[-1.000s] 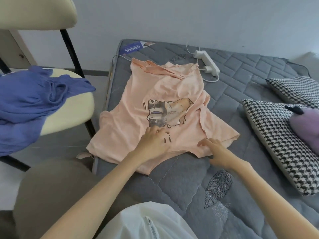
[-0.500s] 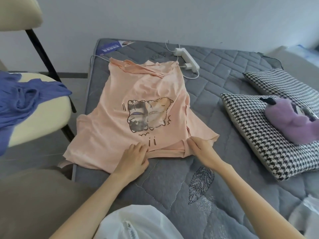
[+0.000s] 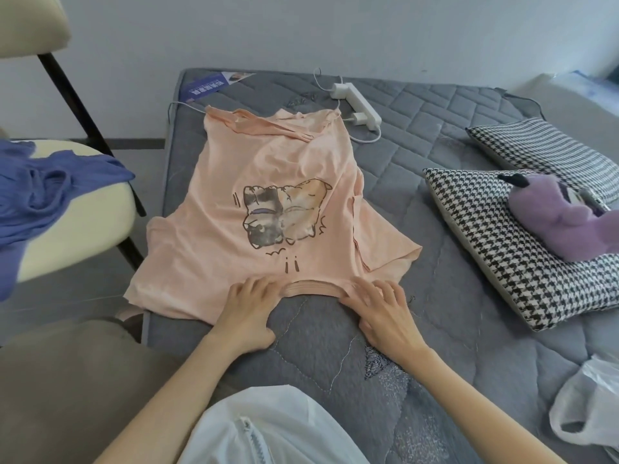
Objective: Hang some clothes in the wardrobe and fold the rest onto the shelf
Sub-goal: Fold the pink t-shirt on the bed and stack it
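Both hands have slid toward the viewer since the earlier frames and now flank the neckline (image 3: 310,286). The left hand (image 3: 246,309) has come off the printed area, and the right hand (image 3: 385,313) has moved in from the sleeve side.

The fingers (image 3: 258,284) of both hands are spread and laid flat, pressing the cloth. Nothing is pinched or curled round.

The peach T-shirt (image 3: 268,182) lies print-up on the bed (image 3: 435,135), collar at 6 o'clock. The hem (image 3: 268,120) is bunched at 12 o'clock. One sleeve (image 3: 385,242) is doubled over at 3 o'clock, and the other side droops off the mattress edge at 8 o'clock.

Handling, judged: thin jersey, light, limp, no stiffness. It will sag and crease wherever it is unsupported. It grips the quilted cover a little, so dragging would rumple it. Not fragile.

Best hold is a two-point pinch at the shoulder seams either side of the collar, or one shoulder plus the matching hem corner for a side fold. The hem and the 3 o'clock sleeve need flattening first.

A blue garment (image 3: 40,195) is heaped on the chair (image 3: 83,222) at 9 o'clock, not yet handled. A houndstooth pillow (image 3: 485,249) with a purple plush (image 3: 556,222) sits at 3 o'clock. A power strip (image 3: 356,105) lies at 1 o'clock, just beside the hem. No wardrobe or shelf is in view.
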